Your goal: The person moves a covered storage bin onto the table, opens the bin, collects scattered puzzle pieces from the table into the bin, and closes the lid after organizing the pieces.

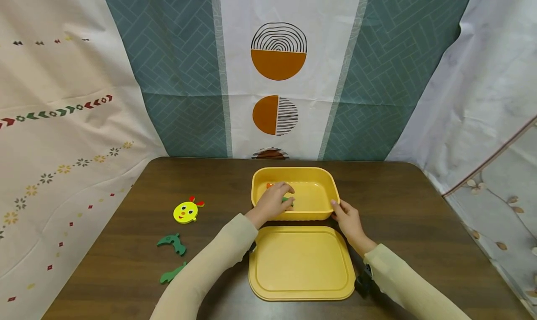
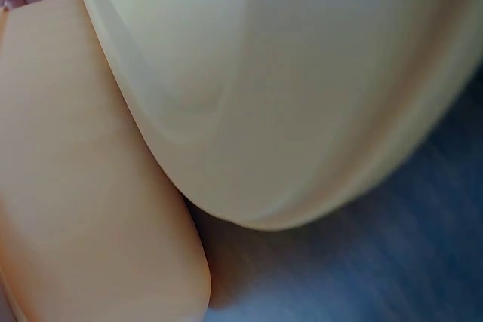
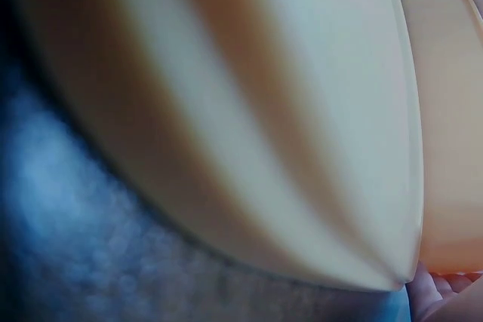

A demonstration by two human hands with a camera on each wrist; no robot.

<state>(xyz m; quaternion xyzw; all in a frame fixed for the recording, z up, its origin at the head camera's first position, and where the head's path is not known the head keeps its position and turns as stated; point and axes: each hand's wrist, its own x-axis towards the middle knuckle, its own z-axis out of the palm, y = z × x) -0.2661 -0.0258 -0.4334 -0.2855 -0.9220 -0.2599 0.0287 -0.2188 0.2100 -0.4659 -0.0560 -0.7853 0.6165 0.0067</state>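
A yellow plastic box [image 1: 312, 214] stands on the table in the head view. My left hand [image 1: 272, 202] reaches into its left part, thumb and fingers apart around a green piece [image 1: 288, 200] that they partly cover. An orange bit [image 1: 269, 185] shows just behind this hand. At the front right corner my right hand [image 1: 349, 219] pinches the box rim, thumb over the edge and fingers outside. A yellow lid [image 1: 302, 264] lies flat in front of the box. Both wrist views show the lid [image 2: 264, 96] up close beside the box wall [image 3: 453, 126].
To the left on the brown table [image 1: 398, 208] lie a yellow smiling face piece [image 1: 185, 212] with red feelers, a curved green piece [image 1: 174, 242] and another green piece [image 1: 169, 275], partly behind the left sleeve. Patterned curtains [image 1: 189, 77] hang behind the table.
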